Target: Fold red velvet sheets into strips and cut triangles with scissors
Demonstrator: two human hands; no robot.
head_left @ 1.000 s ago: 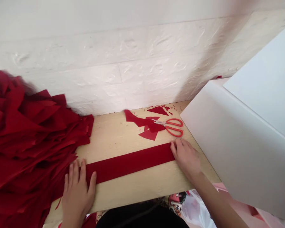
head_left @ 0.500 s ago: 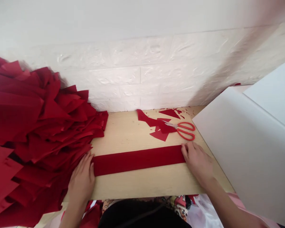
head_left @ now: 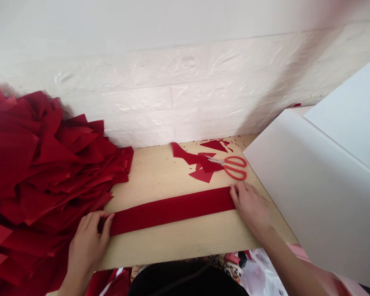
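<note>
A long dark red strip of fabric stretches across the pale wooden table between my two hands. My left hand pinches its left end between thumb and fingers, close beside a big heap of red fabric pieces. At the other end, my right hand has its fingers closed on the strip's right edge. Just beyond the right hand lie scissors with orange handles, their blades resting over red fabric scraps.
White textured brick-pattern wall rises behind the table. A large white box or board stands along the right side. Tiny red trimmings are scattered near the wall, and a patterned cloth shows below the table's front edge.
My left hand has changed from lying flat at the strip's left end to pinching it, slightly nearer to me. The right hand keeps its place on the strip. The whole view has shifted a little.
</note>
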